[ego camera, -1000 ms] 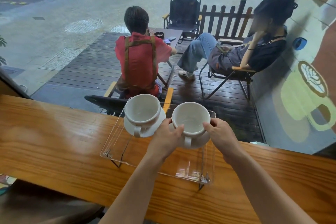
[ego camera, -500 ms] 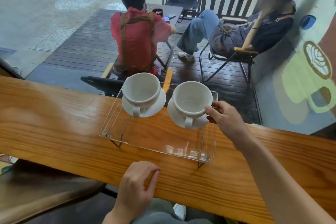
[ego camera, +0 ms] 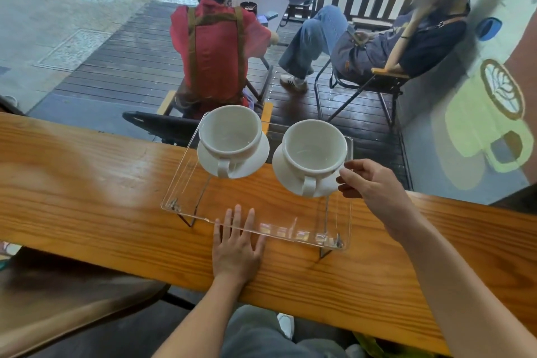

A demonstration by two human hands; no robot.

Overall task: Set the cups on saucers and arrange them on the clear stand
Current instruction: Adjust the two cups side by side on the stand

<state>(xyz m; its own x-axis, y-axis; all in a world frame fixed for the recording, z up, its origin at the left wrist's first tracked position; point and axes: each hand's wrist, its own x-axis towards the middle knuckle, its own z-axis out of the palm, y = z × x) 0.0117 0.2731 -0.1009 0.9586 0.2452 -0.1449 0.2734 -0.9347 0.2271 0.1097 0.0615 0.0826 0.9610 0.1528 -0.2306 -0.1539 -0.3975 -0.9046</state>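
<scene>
The desk (ego camera: 87, 189) is a long plank of orange wood running from 9 o'clock to 3 o'clock across the view. On its middle stands the clear stand (ego camera: 186, 183) on thin wire legs, its near edge toward 6 o'clock and its far edge toward 12.

Two white cups sit on white saucers on the far half of the stand, near each other but apart. The left cup (ego camera: 231, 132) rests on its saucer (ego camera: 252, 164) at the stand's 11 o'clock corner, handle turned to 6 o'clock. The right cup (ego camera: 313, 147) rests on its saucer (ego camera: 283, 167) at the 1 o'clock corner, handle also to 6 o'clock. Both cups are upright and look empty.

The right hand (ego camera: 374, 186) reaches in from 4 o'clock; its grip is narrow, thumb and fingertips pinched at the 3 o'clock side of the right cup and saucer, though which of the two they touch I cannot tell.

The left hand (ego camera: 236, 244) lies flat and spread on the desk at the stand's 6 o'clock edge, grip wide and holding nothing, fingertips reaching under the clear edge.
</scene>
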